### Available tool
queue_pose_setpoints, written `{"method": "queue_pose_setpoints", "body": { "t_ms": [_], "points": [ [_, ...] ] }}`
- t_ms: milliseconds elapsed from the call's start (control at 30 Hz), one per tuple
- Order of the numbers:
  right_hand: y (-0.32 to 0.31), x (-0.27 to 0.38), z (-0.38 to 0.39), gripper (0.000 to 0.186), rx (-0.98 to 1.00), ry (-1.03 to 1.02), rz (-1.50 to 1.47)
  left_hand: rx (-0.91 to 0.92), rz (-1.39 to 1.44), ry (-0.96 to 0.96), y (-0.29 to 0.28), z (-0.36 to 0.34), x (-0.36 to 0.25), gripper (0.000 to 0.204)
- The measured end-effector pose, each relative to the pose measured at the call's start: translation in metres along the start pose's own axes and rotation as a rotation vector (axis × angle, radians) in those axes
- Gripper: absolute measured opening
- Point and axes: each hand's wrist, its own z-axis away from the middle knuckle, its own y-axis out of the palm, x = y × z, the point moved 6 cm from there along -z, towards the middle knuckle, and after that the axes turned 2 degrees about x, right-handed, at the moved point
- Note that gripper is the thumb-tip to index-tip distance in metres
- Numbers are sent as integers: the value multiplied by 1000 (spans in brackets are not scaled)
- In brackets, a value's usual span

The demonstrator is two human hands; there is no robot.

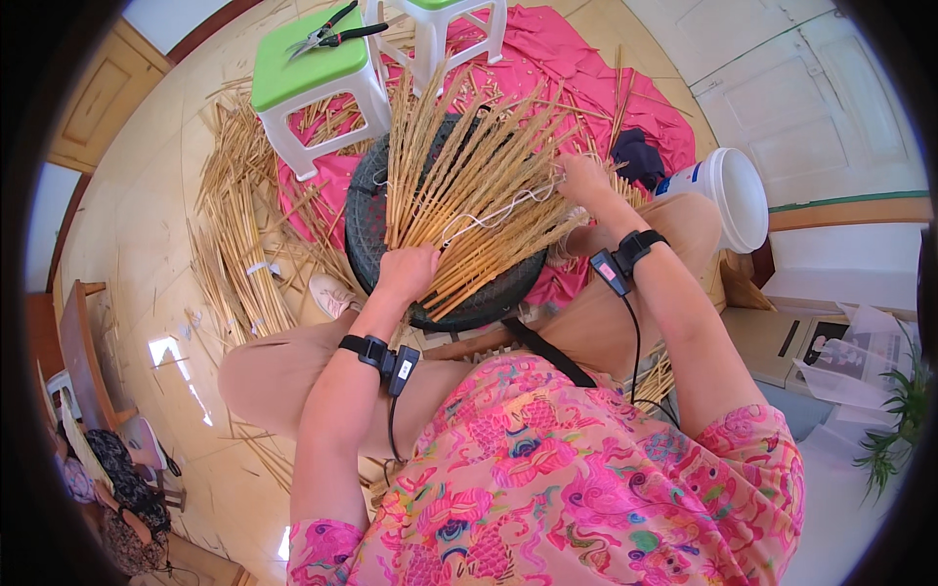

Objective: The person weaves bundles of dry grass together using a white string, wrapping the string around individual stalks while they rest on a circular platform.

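Observation:
A fan of dry straw stalks (467, 241) with feathery tops lies across a round dark green mesh-covered stand (365, 205) between my knees. My left hand (410, 271) is closed at the left side of the fan, near the cut ends, with its fingers round stalks; their tips are partly hidden. A thin white string (508, 208) runs loosely over the stalks from beside my left hand toward my right. At the fan's right edge my right hand (583, 183) is closed on the string, among the feathery tops.
Black-handled pruning shears (327, 37) lie on a green-topped white stool (311, 68) ahead, beside a second stool (445, 44). Loose straw (244, 220) is heaped at left. Pink cloth (557, 49) covers the floor ahead. A white bucket (738, 200) lies tipped at right.

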Motion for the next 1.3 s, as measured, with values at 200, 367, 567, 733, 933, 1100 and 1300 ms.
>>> {"method": "queue_pose_setpoints", "body": {
  "t_ms": [200,367,567,733,933,1100,1300],
  "points": [
    [-12,10,-2,12,-91,-57,258,51,-3,29,4,-1,1,28],
    [-17,3,-9,6,-126,-68,184,14,-5,56,1,-1,1,27],
    [-14,-11,-8,9,113,-21,125,-2,-72,-38,-8,2,-2,28],
    [-29,-17,-5,13,213,-178,43,-154,-47,-110,-50,-1,-18,29],
    [-30,-27,-14,12,200,-346,-138,-63,539,46,-55,-53,-28,20],
    [-24,-24,-4,12,73,-356,-278,123,685,158,-35,-125,-80,27],
    [-15,-27,-1,18,94,-297,-340,196,819,128,-1,-170,-136,40]
  ]
}}
